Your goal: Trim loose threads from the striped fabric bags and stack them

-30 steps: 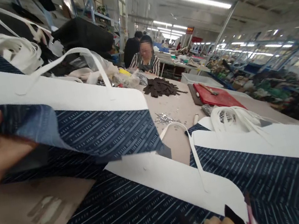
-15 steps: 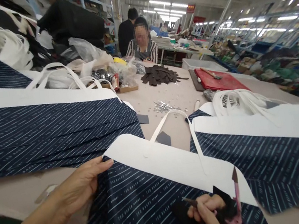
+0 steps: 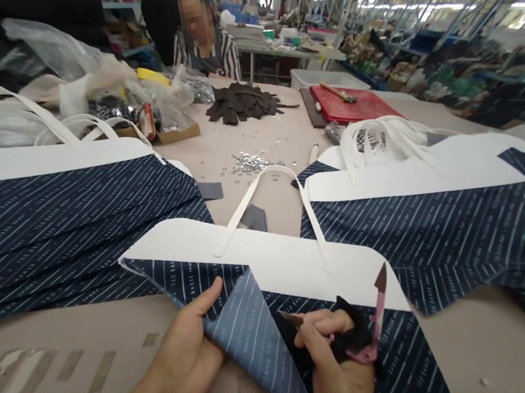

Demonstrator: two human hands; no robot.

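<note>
A navy striped bag panel [image 3: 343,338] with a white top band [image 3: 262,251] and one white strap handle [image 3: 261,190] lies in front of me. My left hand [image 3: 191,341] holds the panel's left edge, thumb on top, with the cloth folded over to show its paler blue underside [image 3: 253,333]. Low over the panel, my right hand [image 3: 336,366] is closed around pink-handled scissors [image 3: 378,318], one pointed dark blade sticking up to the right. A second dark tip pokes out left of the fingers. Black material [image 3: 351,326] is bunched at this hand; its kind is unclear.
Stacked striped panels lie at left [image 3: 69,224] and right [image 3: 430,228]. Beyond are small metal pieces [image 3: 251,161], a pile of dark strips [image 3: 246,101], and a hammer [image 3: 338,91] on a red pad [image 3: 358,105]. A person [image 3: 202,44] sits across the table.
My left hand has moved right and folded the panel's left side over, exposing its underside. The right hand still holds the scissors. The view has shifted, so the surroundings sit further left and higher.
</note>
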